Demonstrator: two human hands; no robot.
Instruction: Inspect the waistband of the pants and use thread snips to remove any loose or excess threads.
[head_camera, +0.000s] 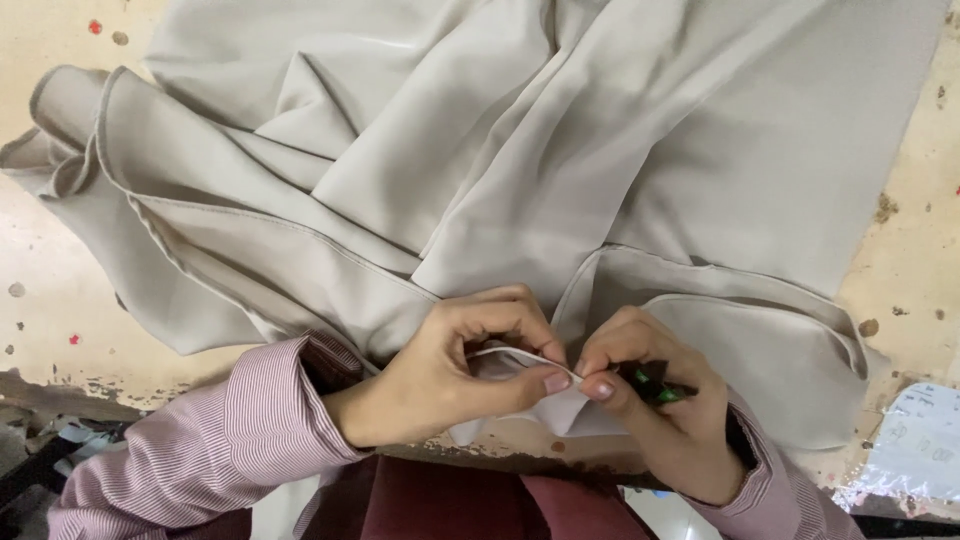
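A worker's left hand (455, 370) and right hand (655, 410), fingers curled, pinch a folded edge of beige fabric (520, 170) between thumbs and forefingers at a worn table's (40, 300) near edge; the right palm also grips a small green tool (655, 385).

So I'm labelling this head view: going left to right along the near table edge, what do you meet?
Striped sleeve → left hand → pinched fabric edge → right hand → green tool → clear plastic sheet.
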